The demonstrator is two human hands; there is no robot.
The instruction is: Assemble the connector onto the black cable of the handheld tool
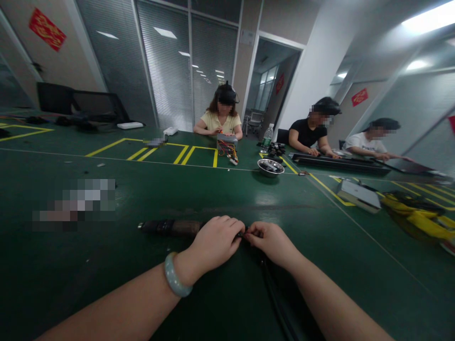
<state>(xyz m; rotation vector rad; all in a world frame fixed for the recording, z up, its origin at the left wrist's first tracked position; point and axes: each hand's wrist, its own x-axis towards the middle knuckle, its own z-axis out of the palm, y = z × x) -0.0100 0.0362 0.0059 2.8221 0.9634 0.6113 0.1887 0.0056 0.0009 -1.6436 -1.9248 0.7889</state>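
Note:
A corded electric screwdriver (177, 228), dark and cylindrical with a metal tip at its left end, lies across the green table in front of me. My left hand (218, 239), with a pale bangle on the wrist, is closed over its rear end and hides that part. Right beside it, my right hand (272, 241) has thumb and fingers pinched on the black cable (272, 284) where it meets the screwdriver. The exact joint between the two is covered by my fingers. From there the cable runs down toward the table's near edge.
Across the green table (159, 184) sit several people at work. A metal bowl (270, 167) of small dark parts stands ahead, near a water bottle (267, 137). At right are a silver box (359, 195) and a yellow bundle (419, 218). A blurred-out item (80, 201) lies left.

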